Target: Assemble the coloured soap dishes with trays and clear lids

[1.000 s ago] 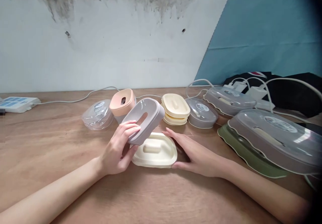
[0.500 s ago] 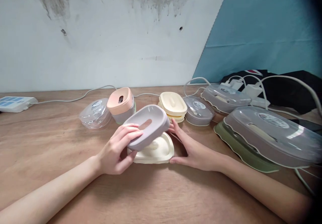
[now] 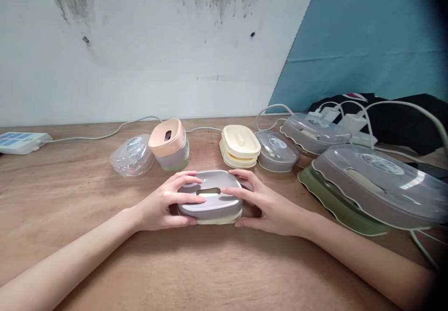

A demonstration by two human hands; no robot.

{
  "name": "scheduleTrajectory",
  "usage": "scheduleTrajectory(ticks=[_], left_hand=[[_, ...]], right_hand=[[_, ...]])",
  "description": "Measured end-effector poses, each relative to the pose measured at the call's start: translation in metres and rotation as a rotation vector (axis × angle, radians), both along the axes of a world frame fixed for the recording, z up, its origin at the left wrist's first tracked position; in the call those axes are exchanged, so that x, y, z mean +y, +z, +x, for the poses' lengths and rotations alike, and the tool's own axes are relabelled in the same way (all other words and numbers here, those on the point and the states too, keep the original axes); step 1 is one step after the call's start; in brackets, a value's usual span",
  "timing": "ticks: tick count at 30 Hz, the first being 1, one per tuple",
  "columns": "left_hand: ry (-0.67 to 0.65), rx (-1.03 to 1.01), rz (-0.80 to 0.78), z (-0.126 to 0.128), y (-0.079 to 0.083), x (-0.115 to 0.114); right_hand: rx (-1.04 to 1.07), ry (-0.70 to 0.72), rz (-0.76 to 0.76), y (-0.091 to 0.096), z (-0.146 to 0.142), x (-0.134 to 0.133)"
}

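A grey oval cover (image 3: 212, 203) with a slot in its top sits over a cream tray (image 3: 224, 218), whose rim shows beneath it and whose handle shows through the slot. My left hand (image 3: 164, 204) grips the cover's left end, fingers laid over its top. My right hand (image 3: 264, 201) holds the right end the same way. Both rest on the wooden table (image 3: 196, 269).
Behind stand a clear lid (image 3: 132, 155), a peach-topped stack (image 3: 168, 144), a cream stack (image 3: 240, 146), a grey lidded dish (image 3: 277, 151) and larger clear-lidded dishes (image 3: 371, 185) at right. White cables (image 3: 353, 110) and a power strip (image 3: 21, 142) lie along the wall.
My left hand lowered the tilted grey cover flat onto the cream tray. My right hand moved from the tray's side up onto the cover's right end.
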State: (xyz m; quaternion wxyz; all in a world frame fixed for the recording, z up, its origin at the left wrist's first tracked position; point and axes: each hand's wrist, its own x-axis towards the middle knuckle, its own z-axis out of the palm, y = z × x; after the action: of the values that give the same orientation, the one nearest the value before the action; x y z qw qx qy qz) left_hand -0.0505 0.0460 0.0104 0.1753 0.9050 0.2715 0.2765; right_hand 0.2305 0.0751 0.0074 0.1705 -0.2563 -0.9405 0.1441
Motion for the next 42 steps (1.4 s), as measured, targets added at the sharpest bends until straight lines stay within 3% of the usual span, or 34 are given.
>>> scheduleTrajectory(ticks=[15, 28, 35, 39, 42], left_hand=[[-0.022, 0.061, 0.034, -0.0039, -0.0037, -0.0003], [-0.113, 0.003, 0.081, -0.0016, -0.0047, -0.0003], [-0.043, 0.091, 0.057, -0.0014, -0.0062, -0.0023], [0.078, 0.164, -0.074, 0.0002, -0.0032, -0.0024], [0.095, 0.172, -0.177, 0.0010, -0.0005, -0.0022]], right_hand=[[-0.027, 0.079, 0.003, 0.0054, -0.0003, -0.0011], [-0.018, 0.151, 0.206, 0.0015, -0.0024, -0.0016], [-0.046, 0.137, 0.124, -0.0005, -0.0004, -0.0023], [-0.045, 0.001, -0.010, -0.0019, 0.0004, -0.0019], [-0.085, -0.036, -0.056, -0.0009, 0.0000, 0.0000]])
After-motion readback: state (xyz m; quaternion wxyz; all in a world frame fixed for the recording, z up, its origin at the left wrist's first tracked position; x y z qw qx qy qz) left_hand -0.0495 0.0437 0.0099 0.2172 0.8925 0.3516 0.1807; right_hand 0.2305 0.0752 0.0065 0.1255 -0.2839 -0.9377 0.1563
